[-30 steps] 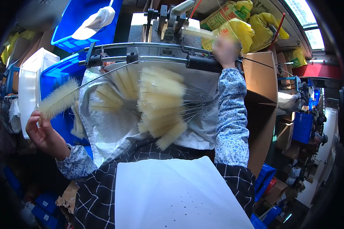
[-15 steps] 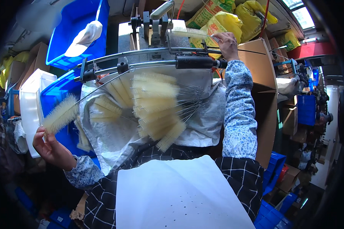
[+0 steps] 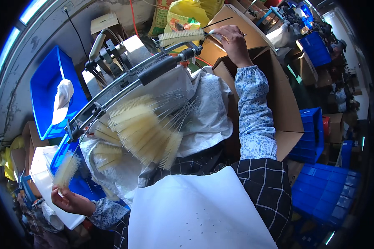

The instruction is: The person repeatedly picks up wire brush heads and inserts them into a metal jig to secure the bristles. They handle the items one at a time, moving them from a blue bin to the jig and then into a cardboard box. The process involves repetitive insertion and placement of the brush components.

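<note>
Holding pale bristled brush [image 3: 182, 37], seemingly wire-stemmed

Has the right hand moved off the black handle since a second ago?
Yes. The right hand has left the black handle and now holds a brush over the cardboard box.

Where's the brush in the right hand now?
In the head view it is top centre: the brush lies level in the right hand, above the black handle.
</note>
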Demonstrator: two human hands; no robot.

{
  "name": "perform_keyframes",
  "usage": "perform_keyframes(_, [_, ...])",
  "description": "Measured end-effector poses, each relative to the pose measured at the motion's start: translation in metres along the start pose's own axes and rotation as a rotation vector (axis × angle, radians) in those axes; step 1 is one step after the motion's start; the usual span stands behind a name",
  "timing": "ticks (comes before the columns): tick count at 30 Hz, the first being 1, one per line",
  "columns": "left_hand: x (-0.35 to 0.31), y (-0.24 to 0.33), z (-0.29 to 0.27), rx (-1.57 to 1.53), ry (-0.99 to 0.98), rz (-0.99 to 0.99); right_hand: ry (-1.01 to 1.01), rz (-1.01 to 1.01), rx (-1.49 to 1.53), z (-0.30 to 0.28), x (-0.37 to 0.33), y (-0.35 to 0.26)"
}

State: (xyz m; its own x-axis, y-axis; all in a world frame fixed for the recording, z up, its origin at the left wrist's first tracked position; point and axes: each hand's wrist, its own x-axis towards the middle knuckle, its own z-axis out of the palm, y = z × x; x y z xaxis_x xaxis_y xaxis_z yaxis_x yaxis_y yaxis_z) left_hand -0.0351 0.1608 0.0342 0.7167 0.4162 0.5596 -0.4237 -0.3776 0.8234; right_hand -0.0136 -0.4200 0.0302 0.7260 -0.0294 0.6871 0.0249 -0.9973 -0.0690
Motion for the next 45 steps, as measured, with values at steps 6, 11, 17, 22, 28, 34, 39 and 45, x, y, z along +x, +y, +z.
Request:
perform_keyframes(6, [0.000,0.002,-0.002,0.006,-0.023,0.011,0.064,0.024,0.012,-0.020,-0.008,-0.002])
perform_keyframes(11, [-0.003,0.003,-0.005,0.010,-0.008,0.013,0.086,0.048,0.031,-0.024,-0.014,0.000])
perform_keyframes(17, [-0.007,0.006,-0.007,0.039,0.012,0.015,0.089,0.070,0.034,-0.025,-0.020,-0.001])
perform_keyframes(22, [-0.009,0.010,-0.007,0.050,0.025,0.013,0.100,0.057,0.024,-0.026,-0.021,-0.004])
perform_keyframes(28, [-0.009,0.009,-0.009,0.045,0.030,0.020,0.127,0.015,-0.029,-0.029,-0.021,-0.009])
perform_keyframes(34, [-0.009,0.005,-0.012,0.033,0.025,0.024,0.129,0.026,-0.025,-0.030,-0.024,-0.007])
perform_keyframes(39, [-0.010,0.004,-0.013,0.025,0.016,0.021,0.127,0.043,0.009,-0.032,-0.025,-0.007])
perform_keyframes(45, [-0.010,0.003,-0.015,0.039,0.036,0.021,0.209,0.012,-0.047,-0.034,-0.020,-0.005])
